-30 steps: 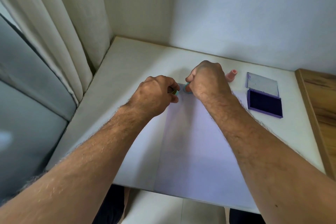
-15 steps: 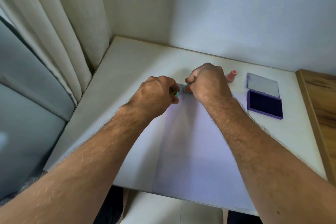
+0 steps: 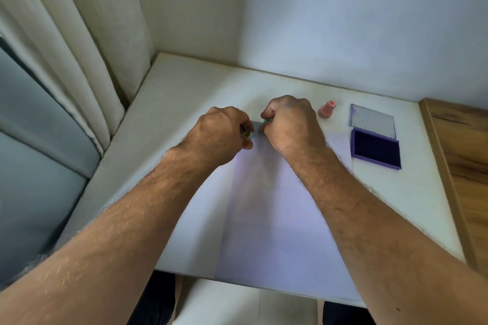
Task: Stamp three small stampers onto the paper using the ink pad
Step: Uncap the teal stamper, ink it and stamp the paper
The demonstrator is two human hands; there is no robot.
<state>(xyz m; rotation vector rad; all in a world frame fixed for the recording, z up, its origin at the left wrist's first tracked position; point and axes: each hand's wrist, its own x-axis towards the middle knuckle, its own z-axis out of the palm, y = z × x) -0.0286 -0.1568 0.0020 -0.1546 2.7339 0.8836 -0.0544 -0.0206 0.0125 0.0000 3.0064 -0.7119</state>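
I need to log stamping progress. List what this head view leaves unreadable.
- Teal stamper: mostly hidden inside the right hand.
- Small piece in the left hand: only a sliver shows, identity unclear.
- Paper top edge: covered by both hands, any prints unseen.
- Pink stamper: its stamping face is not visible.

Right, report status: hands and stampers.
Left hand grips a small piece. Right hand grips teal stamper. Pink stamper untouched. Ink pad open.
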